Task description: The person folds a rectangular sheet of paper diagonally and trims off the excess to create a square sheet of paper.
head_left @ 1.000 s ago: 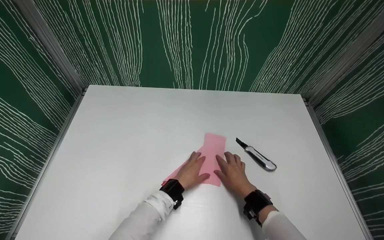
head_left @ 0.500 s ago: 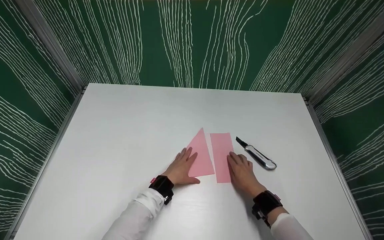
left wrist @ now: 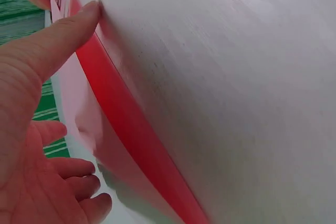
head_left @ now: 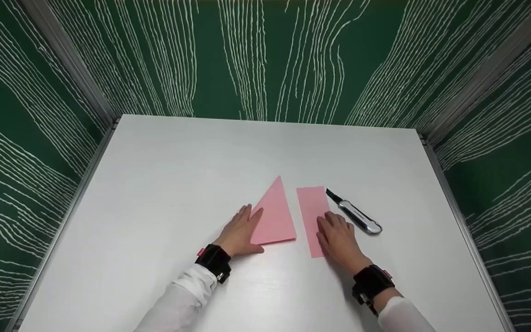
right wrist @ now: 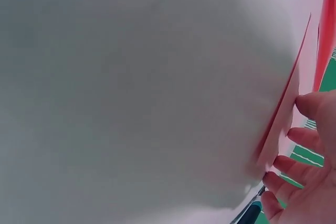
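Observation:
A folded pink paper triangle [head_left: 274, 219] lies on the white table, its point facing away. My left hand [head_left: 235, 235] rests at its left edge, fingers and thumb spread. In the left wrist view the near edge of the folded paper [left wrist: 121, 108] stands slightly raised, its inner side deep red in shadow. To the right lies a narrow pink paper strip [head_left: 310, 212], apart from the triangle. The fingertips of my right hand [head_left: 341, 240] touch the strip's right edge, fingers slightly bent. A retractable utility knife [head_left: 360, 216] with its dark blade out lies just beyond that hand.
The white table [head_left: 178, 157] has metal rails along its sides. Green walls [head_left: 265, 60] with white wavy lines stand behind and at both sides. The knife's blade tip points at the strip's far right corner.
The strip was over the larger paper and has slid right, away from it, with my right hand. My left hand has moved left, and more of the triangle shows.

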Demonstrator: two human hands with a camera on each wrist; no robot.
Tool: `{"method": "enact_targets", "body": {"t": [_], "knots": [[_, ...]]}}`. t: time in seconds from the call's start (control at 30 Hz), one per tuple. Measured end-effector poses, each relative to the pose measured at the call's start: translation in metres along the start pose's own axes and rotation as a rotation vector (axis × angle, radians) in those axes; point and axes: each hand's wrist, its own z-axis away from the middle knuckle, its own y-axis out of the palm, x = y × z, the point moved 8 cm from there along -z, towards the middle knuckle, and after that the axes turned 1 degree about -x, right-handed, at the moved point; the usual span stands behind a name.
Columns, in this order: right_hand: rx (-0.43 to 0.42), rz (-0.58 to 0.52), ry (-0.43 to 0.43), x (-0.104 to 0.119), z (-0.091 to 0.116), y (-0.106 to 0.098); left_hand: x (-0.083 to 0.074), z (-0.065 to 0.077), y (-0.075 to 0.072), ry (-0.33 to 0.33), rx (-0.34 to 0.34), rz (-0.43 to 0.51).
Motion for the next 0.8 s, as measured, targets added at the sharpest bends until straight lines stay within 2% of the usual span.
{"method": "enact_targets", "body": {"t": [0.17, 0.27, 0.43, 0.53, 0.67, 0.8], "knots": [[-0.019, 0.002, -0.04, 0.0, 0.001, -0.002, 0.003, 0.007, -0.004, -0.002, -0.016, 0.025], [-0.063, -0.01, -0.062, 0.004, 0.0, -0.006, 0.006, 0.008, -0.006, -0.009, -0.031, 0.032], [-0.156, -0.113, -0.081, 0.02, -0.009, -0.016, 0.007, 0.007, -0.01, 0.005, -0.087, 0.025], [-0.107, -0.262, -0.033, 0.029, -0.016, -0.016, 0.007, 0.007, -0.011, 0.021, -0.137, 0.007], [0.043, -0.488, 0.098, 0.04, -0.024, -0.006, 0.007, 0.007, -0.014, 0.036, -0.21, -0.007], [0.135, -0.635, 0.21, 0.049, -0.029, 0.004, 0.008, 0.007, -0.015, 0.056, -0.271, -0.03]]}}
